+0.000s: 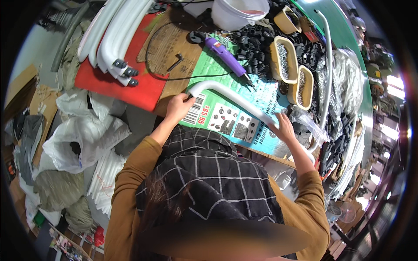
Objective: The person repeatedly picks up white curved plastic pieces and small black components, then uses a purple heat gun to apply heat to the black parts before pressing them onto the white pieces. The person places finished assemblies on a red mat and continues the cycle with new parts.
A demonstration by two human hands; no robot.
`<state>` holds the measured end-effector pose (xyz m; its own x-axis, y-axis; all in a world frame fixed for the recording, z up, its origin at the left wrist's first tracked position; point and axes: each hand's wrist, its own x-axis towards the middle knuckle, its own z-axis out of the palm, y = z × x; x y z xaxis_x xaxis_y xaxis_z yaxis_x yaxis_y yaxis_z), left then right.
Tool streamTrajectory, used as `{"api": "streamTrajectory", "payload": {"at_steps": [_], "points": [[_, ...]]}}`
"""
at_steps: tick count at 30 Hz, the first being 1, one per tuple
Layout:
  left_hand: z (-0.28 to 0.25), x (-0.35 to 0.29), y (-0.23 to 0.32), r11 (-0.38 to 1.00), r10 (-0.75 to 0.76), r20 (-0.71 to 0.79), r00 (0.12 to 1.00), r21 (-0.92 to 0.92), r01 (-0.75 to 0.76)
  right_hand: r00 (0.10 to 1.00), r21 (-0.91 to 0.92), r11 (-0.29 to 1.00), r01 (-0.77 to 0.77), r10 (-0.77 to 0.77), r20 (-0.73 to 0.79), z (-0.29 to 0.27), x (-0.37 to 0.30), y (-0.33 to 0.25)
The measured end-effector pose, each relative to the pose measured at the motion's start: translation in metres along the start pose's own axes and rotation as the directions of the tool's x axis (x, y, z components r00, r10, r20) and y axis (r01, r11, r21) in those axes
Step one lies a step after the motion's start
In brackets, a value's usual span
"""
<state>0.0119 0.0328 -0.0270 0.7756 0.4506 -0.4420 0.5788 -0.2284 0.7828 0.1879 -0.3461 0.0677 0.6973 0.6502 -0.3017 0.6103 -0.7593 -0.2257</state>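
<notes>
A white bent tube lies across the near side of the workbench, held at two places. My left hand is closed at its left end, where a small black piece shows at the tip between the fingers. Farther along to the right, my right hand wraps round the tube. Just beyond the tube is a purple electric screwdriver, its bit pointing toward me and its cord looping left. Beneath the tube lies a printed green and blue sheet. Whether the tube joins the white tubing past my right hand is hard to tell.
Several white tubes with black ends rest on a red sheet at left. Tan bins of screws stand at right beside black plastic fittings. A white bucket is at the back. A long curved tube stretches along the right.
</notes>
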Motion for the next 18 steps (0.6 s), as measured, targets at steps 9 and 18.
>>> {"api": "streamTrajectory", "payload": {"at_steps": [9, 18], "points": [[-0.022, -0.008, 0.005, 0.983, -0.183, 0.04, 0.982, 0.042, 0.181, 0.917, -0.119, 0.965, 0.235, -0.26, -0.303, 0.007, 0.233, -0.075], [-0.033, -0.034, 0.036, 0.969, 0.119, -0.023, 0.993, -0.217, -0.121, 0.954, 0.497, 0.833, 0.242, -0.11, -0.28, -0.013, 0.194, -0.128]]}}
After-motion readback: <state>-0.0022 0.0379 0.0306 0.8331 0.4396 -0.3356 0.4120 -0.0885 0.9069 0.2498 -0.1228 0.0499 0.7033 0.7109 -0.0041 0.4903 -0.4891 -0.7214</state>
